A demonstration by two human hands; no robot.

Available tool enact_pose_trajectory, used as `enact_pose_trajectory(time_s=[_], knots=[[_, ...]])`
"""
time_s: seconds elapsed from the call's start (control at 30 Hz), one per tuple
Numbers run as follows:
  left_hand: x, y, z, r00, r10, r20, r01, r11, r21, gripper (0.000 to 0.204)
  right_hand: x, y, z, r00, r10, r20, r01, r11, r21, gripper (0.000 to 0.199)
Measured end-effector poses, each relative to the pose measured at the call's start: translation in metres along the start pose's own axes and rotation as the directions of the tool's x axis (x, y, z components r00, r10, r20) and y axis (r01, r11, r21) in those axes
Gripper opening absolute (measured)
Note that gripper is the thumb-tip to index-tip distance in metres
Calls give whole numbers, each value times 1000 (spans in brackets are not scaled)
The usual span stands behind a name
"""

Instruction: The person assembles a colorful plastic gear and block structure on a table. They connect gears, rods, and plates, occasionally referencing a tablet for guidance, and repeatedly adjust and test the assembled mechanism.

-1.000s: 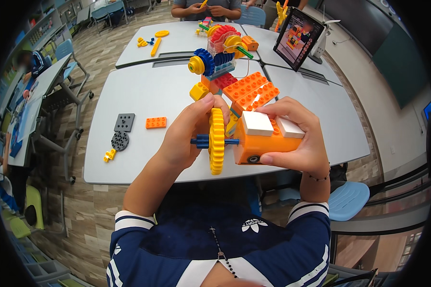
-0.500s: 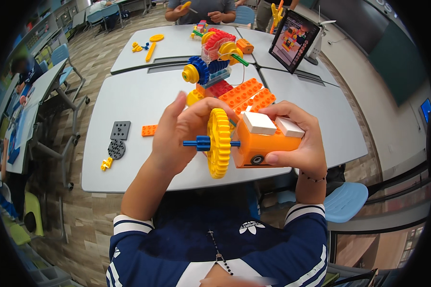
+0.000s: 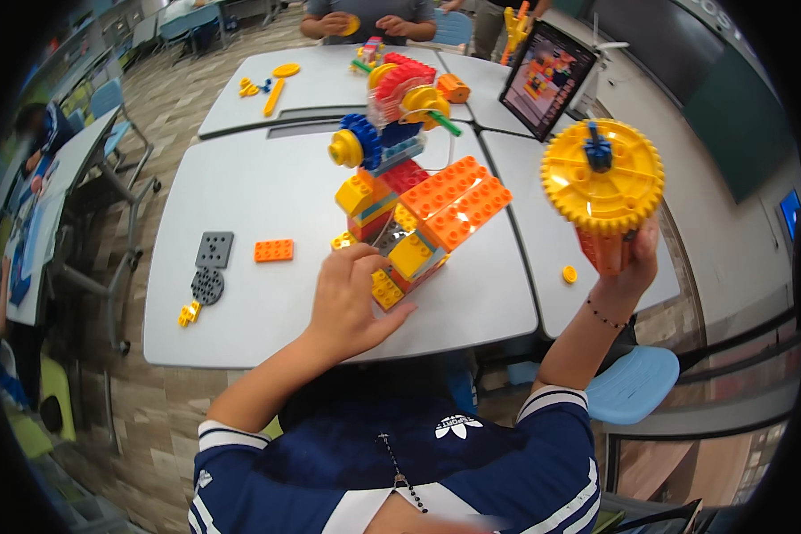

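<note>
Raising yellow gear (image 3: 602, 176) in right hand (image 3: 625, 271); left hand (image 3: 351, 303) touching brick model (image 3: 418, 218).

Orange brick: a flat studded orange plastic plate (image 3: 274, 250) lies left of centre on the grey tabletop (image 3: 267, 178).
Grey plates: a square grey plastic plate with holes (image 3: 214, 249) and a round grey perforated disc (image 3: 207, 286) sit near the left edge, touching or nearly so.
Yellow bit: a small yellow plastic connector (image 3: 187, 313) rests by the near left corner.
Tablet: a black-framed tablet with a lit screen (image 3: 547, 78) stands propped at the far right.
Chair: a light blue plastic seat (image 3: 636, 384) shows below the right table's near edge.
</note>
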State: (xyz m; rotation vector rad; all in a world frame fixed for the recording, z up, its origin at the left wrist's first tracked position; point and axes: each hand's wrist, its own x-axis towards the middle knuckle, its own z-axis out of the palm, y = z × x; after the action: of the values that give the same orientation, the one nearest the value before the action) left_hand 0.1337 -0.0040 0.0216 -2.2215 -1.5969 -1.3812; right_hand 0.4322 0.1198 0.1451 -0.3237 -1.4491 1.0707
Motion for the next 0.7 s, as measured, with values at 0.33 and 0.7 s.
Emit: enact_pose_trajectory(time_s=[0.33,0.7], knots=[[-23,-20,22,970,-68,234,49,995,88,58,19,18,-9,997,28,67,-20,993,-120,98],[-11,-54,1,945,-86,315,88,996,8,41,42,30,42,990,-103,100,116,985,-124,85]])
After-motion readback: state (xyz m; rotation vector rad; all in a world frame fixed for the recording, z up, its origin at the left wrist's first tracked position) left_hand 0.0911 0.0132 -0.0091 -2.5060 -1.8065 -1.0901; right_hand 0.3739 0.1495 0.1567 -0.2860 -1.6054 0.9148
